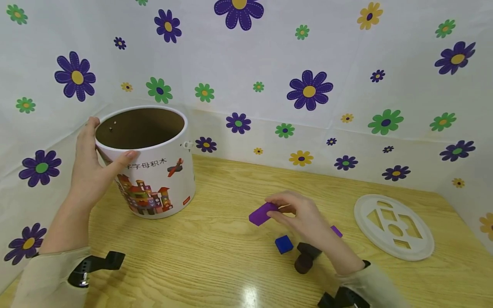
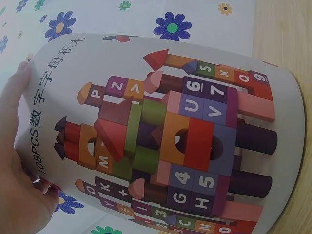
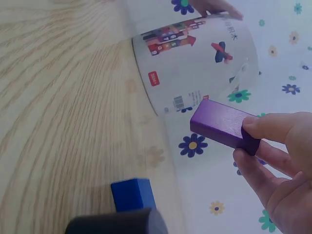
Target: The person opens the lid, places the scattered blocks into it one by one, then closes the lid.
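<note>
My right hand (image 1: pixel 298 214) pinches one end of a purple rectangular block (image 1: pixel 262 214) between thumb and fingers, raised over the table. The right wrist view shows the same purple block (image 3: pixel 219 124) with its long end pointing toward the bucket. At the left, my left hand (image 1: pixel 90 160) grips the rim of a white bucket (image 1: pixel 175 171) printed with toy blocks, thumb outside near the lettering. As far as I can see inside, the bucket's interior is dark brown. Just below the right hand, a blue block (image 1: pixel 284 244) and a dark brown cylinder block (image 1: pixel 303 263) lie on the table.
A black block (image 1: pixel 309 250) and another purple block (image 1: pixel 337 231) lie partly hidden by my right forearm. At the right rests a round white lid (image 1: pixel 394 226) with shaped cutouts. A flower-patterned cloth (image 1: pixel 246 102) stands behind the wooden table (image 1: pixel 215 256).
</note>
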`<state>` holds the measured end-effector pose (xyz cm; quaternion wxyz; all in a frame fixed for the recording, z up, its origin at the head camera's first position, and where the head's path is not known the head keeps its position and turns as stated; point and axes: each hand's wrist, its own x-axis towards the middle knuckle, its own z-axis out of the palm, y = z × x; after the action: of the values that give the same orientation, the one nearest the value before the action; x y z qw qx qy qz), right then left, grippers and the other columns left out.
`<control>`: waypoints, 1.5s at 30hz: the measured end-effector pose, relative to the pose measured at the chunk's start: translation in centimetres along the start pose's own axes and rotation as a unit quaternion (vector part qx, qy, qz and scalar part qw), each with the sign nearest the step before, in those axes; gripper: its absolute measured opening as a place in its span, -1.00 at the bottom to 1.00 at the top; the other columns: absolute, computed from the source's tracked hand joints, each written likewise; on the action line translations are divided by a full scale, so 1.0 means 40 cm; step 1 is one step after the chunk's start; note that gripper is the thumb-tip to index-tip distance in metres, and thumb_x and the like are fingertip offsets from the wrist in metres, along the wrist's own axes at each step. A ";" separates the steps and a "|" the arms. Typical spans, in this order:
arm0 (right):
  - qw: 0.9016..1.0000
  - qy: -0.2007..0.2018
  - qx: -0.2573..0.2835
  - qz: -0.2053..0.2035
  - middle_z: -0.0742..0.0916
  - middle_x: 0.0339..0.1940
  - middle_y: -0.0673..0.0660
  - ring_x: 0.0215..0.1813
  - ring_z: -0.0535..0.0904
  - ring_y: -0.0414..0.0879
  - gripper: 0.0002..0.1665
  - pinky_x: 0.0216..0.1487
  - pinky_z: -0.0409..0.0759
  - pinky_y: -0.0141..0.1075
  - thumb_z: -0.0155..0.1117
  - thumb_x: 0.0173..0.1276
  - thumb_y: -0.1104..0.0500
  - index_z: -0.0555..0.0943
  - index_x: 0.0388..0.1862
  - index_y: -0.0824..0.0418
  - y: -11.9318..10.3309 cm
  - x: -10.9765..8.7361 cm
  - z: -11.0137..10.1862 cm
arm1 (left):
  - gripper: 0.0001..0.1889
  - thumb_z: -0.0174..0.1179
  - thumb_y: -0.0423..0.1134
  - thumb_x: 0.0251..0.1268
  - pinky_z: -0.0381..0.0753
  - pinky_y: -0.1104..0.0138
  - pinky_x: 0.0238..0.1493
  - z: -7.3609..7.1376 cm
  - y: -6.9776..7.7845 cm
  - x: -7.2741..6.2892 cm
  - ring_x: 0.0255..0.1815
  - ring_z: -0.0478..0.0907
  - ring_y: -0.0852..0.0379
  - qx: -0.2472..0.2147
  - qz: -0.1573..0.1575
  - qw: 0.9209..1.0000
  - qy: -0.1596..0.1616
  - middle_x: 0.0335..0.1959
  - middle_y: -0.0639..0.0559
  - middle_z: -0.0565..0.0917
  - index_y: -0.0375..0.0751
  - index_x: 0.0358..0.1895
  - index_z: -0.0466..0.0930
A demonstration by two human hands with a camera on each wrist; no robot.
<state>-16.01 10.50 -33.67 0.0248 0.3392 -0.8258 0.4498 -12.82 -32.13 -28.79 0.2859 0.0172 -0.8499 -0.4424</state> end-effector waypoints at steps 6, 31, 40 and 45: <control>0.998 0.008 0.055 0.011 0.70 -0.11 0.11 -0.06 0.63 -0.04 -0.71 -0.08 0.62 -0.32 0.35 0.23 0.33 0.62 -0.05 0.31 -0.026 0.019 0.019 | 0.01 0.30 -0.06 0.16 -0.20 -0.11 0.41 -0.001 -0.001 0.001 0.52 -0.26 0.04 0.003 -0.001 1.000 0.000 0.54 0.12 -0.18 0.27 0.52 -0.27; 0.986 0.064 0.153 0.008 0.72 -0.10 0.11 -0.08 0.64 -0.06 -0.68 -0.13 0.64 -0.23 0.33 0.28 0.23 0.59 0.02 0.18 -0.104 0.147 0.093 | 0.01 0.31 -0.08 0.14 -0.20 -0.11 0.41 -0.001 -0.003 0.002 0.51 -0.22 0.02 -0.002 0.007 1.000 0.002 0.53 0.10 -0.14 0.24 0.53 -0.25; 0.977 0.091 0.193 -0.018 0.69 -0.10 0.10 -0.07 0.63 -0.07 -0.70 -0.08 0.63 -0.24 0.31 0.28 0.30 0.57 0.00 0.26 -0.142 0.209 0.123 | 0.01 0.31 -0.06 0.13 -0.18 -0.15 0.40 -0.001 -0.002 0.003 0.51 -0.20 -0.01 0.000 0.006 1.000 0.002 0.53 0.08 -0.12 0.28 0.52 -0.24; 0.968 0.117 0.219 -0.029 0.68 -0.10 0.09 -0.08 0.63 -0.08 -0.70 -0.03 0.61 -0.25 0.32 0.28 0.27 0.58 0.00 0.25 -0.171 0.249 0.135 | 0.02 0.31 -0.05 0.13 -0.19 -0.15 0.40 -0.001 -0.001 0.001 0.51 -0.22 0.00 0.002 0.002 1.000 0.003 0.53 0.09 -0.14 0.27 0.52 -0.26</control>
<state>-18.26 -1.44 -28.48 0.0595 0.3049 -0.6886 0.6552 -12.87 -32.20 -28.79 0.2890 0.0170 -0.8500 -0.4400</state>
